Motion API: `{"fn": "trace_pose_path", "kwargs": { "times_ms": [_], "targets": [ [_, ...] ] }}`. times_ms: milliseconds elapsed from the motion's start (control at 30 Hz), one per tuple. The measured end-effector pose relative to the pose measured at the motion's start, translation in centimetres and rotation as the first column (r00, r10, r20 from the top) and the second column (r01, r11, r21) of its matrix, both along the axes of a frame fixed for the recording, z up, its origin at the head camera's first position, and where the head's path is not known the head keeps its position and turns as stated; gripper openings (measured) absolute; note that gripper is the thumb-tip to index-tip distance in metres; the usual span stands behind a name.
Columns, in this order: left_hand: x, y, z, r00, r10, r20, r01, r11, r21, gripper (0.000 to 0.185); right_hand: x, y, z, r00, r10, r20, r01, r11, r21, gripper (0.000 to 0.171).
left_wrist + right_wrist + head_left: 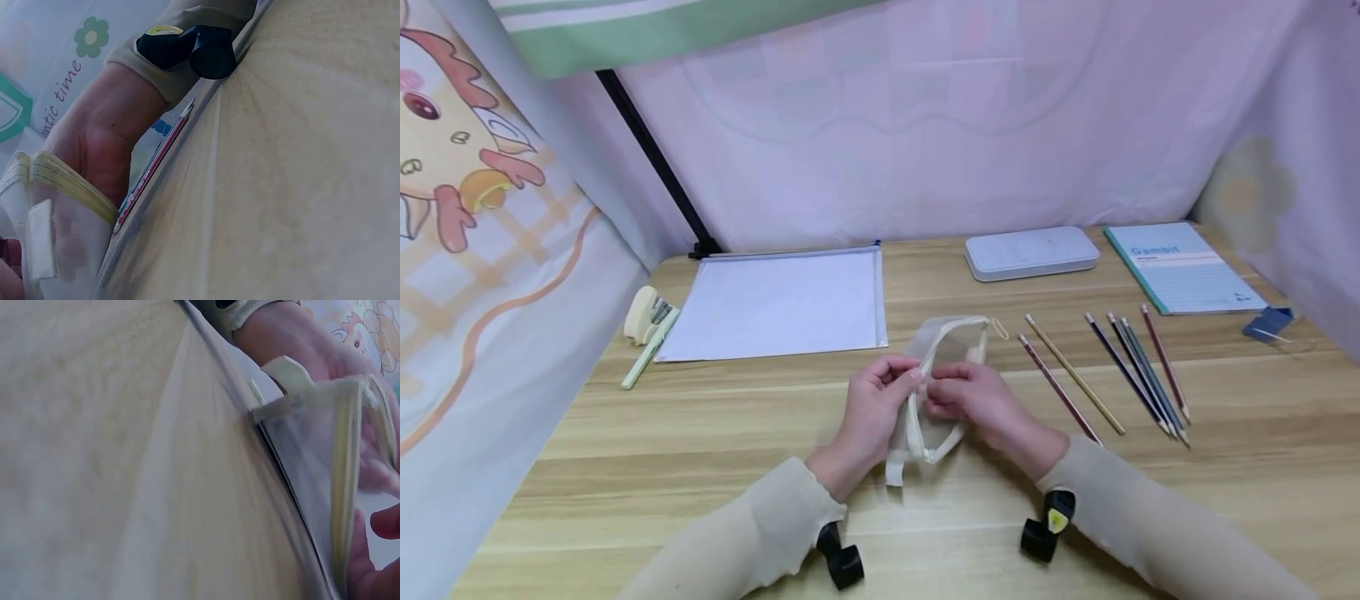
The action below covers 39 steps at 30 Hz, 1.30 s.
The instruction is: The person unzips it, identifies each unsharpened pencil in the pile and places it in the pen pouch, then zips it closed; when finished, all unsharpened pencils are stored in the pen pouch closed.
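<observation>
Beige sleeves flank a mesh pouch with its mouth parted

Close to the camera, the forearms slant inward, a small black device at each cuff. Between the hands is the pouch, held near the middle of the wooden table, its pale trim bowed apart and a white tab at its near end. The left hand pinches the rim, thumb on top and fingers bent beneath, presumably to steady that side. The right hand comes from the opposite side, fingers bent toward the gap; working from both sides probably helps spread such limp fabric. Whether those fingers pinch the rim or merely touch it, I cannot tell (the left wrist view shows skin through the mesh, yet no clear fingertips).

Both wrists angle toward each other, so the fingertips nearly meet at the trim.

Loose pencils lie beyond the right forearm, roughly side by side, which seems to keep them within easy reach. Farther back are a pale case and a notebook; to the left, a white folder lies flat near a cream stapler and a light green pen.
</observation>
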State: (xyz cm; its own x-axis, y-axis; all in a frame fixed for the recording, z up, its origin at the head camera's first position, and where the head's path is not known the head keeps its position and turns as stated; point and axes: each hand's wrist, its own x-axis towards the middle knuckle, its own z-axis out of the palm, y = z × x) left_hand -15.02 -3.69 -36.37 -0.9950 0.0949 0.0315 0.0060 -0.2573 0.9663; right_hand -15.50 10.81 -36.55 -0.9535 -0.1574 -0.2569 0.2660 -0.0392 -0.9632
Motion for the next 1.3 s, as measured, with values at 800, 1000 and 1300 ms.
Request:
{"fn": "trace_pose_path", "kwargs": {
  "times_ms": [800,1000,1300],
  "targets": [
    [-0.2,-1.9,0.1,1.000,0.009,-0.013,-0.010,0.997,-0.082,0.019,-1.6,14.9,2.3,0.953,0.171,-0.251,0.085,0.643,0.761,0.031],
    [-0.2,-2.1,0.0,1.000,0.016,-0.002,-0.016,0.996,-0.083,0.019,-1.9,15.9,1.8,0.962,0.217,-0.164,0.000,0.602,0.798,0.039],
    [-0.3,-2.2,-0.2,1.000,0.017,0.000,-0.017,0.997,-0.078,0.019,-2.4,15.9,1.9,0.958,0.284,-0.049,-0.104,0.499,0.860,0.036]
  ]
}}
